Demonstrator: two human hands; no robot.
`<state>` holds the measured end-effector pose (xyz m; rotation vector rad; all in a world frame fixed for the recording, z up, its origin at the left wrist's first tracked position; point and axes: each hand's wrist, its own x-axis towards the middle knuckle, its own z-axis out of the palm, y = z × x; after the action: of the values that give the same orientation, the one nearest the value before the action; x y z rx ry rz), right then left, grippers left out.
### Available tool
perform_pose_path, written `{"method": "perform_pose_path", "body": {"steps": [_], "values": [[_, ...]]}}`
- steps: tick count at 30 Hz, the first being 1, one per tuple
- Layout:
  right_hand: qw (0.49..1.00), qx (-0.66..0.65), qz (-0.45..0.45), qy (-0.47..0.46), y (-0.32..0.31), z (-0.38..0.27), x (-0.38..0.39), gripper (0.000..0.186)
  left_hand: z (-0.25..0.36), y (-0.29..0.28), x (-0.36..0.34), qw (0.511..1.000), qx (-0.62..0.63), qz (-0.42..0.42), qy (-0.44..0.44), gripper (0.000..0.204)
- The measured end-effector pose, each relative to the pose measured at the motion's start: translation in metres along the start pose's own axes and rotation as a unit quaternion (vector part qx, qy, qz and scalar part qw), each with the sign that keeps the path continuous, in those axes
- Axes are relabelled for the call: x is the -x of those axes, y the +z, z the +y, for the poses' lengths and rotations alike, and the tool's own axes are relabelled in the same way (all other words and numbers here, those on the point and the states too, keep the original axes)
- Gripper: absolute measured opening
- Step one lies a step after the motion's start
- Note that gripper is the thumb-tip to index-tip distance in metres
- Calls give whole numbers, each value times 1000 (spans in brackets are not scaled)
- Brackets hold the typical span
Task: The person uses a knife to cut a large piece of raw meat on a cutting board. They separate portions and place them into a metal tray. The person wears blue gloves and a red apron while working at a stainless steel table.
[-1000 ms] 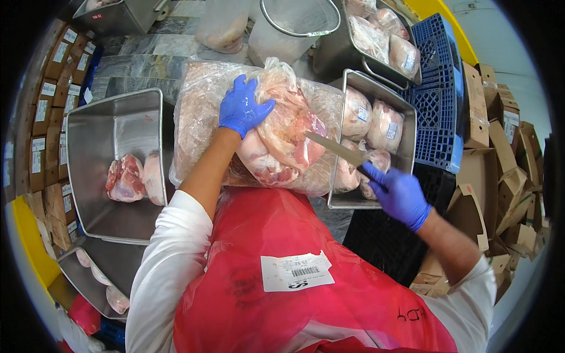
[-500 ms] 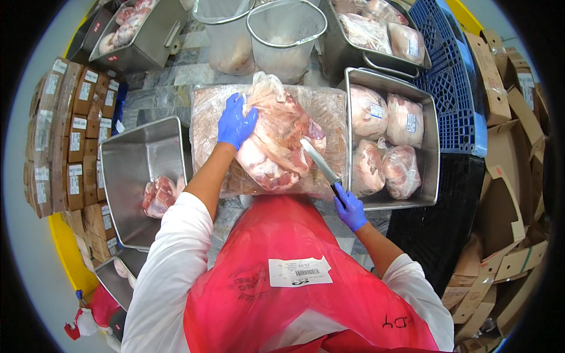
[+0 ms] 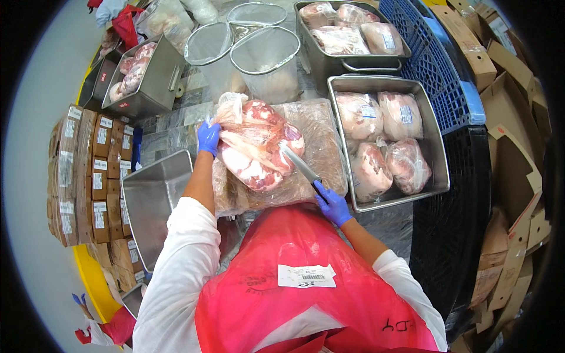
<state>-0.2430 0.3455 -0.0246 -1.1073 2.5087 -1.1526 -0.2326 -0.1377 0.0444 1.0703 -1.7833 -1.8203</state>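
A large piece of raw meat [image 3: 259,144], partly covered by a loose clear plastic bag [image 3: 233,106], lies on a plastic-wrapped slab [image 3: 321,135] in front of me. My left hand [image 3: 208,137], in a blue glove, grips the meat at its left edge; some fingertips are hidden. In my gloved right hand [image 3: 333,206] is a knife [image 3: 301,166], held by its dark handle. Its blade points up and left, with the tip at the meat's right side.
Right of the slab, a steel tub [image 3: 436,141] holds several bagged meat pieces; another tub [image 3: 359,63] stands behind it. A steel bin [image 3: 154,194] is at left. Hoop-topped clear bags [image 3: 268,65] stand beyond. Stacked cartons [image 3: 100,176] and a blue pallet [image 3: 432,70] flank the area.
My left hand has gone from the top of the meat to its left edge. The meat has shifted left on the slab, and the knife has moved with it. My view has shifted too.
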Motion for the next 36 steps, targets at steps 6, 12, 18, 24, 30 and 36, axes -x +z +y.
{"method": "perform_pose_path", "body": {"steps": [6,12,18,24,30,36], "values": [[985,118,-90,83,-83,-70,-2,53,-16,28,5,902,-359,233,60,58],[979,178,-95,37,-184,-111,-31,49,-24,37,16,902,-349,239,86,65],[942,269,-195,-42,-220,-131,-121,36,-18,43,17,911,-333,219,110,61],[868,330,-368,-46,-239,-182,-241,34,-22,27,7,910,-366,163,109,57],[835,311,-453,22,-215,-193,-277,35,-26,27,5,916,-355,142,120,55],[926,169,-334,42,-205,-112,-156,45,-1,31,-3,925,-354,101,98,49]]}}
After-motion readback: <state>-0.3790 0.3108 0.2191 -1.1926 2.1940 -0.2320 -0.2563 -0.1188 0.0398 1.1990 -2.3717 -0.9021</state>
